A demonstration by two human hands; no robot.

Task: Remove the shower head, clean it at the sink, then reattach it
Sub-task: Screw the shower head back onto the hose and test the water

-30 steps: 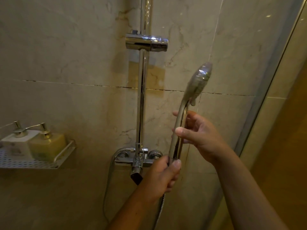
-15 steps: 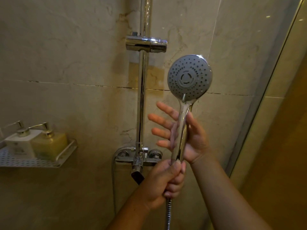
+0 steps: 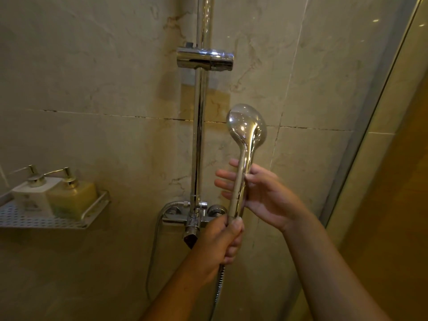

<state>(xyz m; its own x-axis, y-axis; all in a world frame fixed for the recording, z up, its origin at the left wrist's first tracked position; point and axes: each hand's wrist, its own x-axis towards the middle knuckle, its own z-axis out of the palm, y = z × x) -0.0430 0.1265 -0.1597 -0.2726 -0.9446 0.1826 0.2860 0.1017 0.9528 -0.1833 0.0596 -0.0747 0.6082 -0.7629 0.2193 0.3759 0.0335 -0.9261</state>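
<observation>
The chrome shower head (image 3: 246, 128) stands upright in front of the wall, off its holder, with its shiny back turned to me. My left hand (image 3: 222, 242) grips the bottom of the handle where the metal hose (image 3: 218, 288) joins. My right hand (image 3: 268, 198) holds the middle of the handle, thumb on the near side and fingers stretched out behind it; the hand is a little blurred. The spray face is hidden from me.
The bare chrome holder (image 3: 205, 59) sits on the vertical rail (image 3: 200, 135) above the head. The mixer valve (image 3: 194, 216) is just left of my left hand. A perforated shelf (image 3: 46, 222) at left carries two pump bottles (image 3: 71, 198). A glass door edge (image 3: 370, 135) runs along the right.
The shower head has turned about its handle: edge-on, then spray face toward me, now chrome back toward me. My right hand opened behind the handle and now holds it again.
</observation>
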